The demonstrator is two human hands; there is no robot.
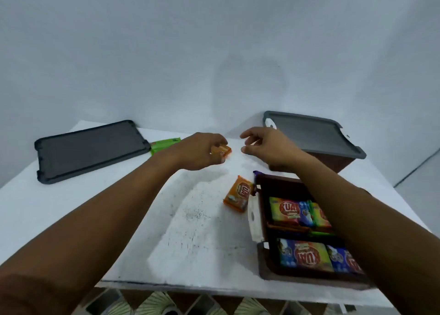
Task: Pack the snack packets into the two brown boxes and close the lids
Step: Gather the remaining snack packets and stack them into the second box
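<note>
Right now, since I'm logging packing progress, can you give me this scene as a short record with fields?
left hand: grips held orange packet above the table
right hand: empty, fingers relaxed
near box: open, packed packets inside
far box: grey lid sits on it
loose lid: flat on table, left
unpacked: loose orange packet beside near box; green packet behind loose lid

"KUA" on yellow packet [285,210], upside-down on lower packet [309,257]
</note>
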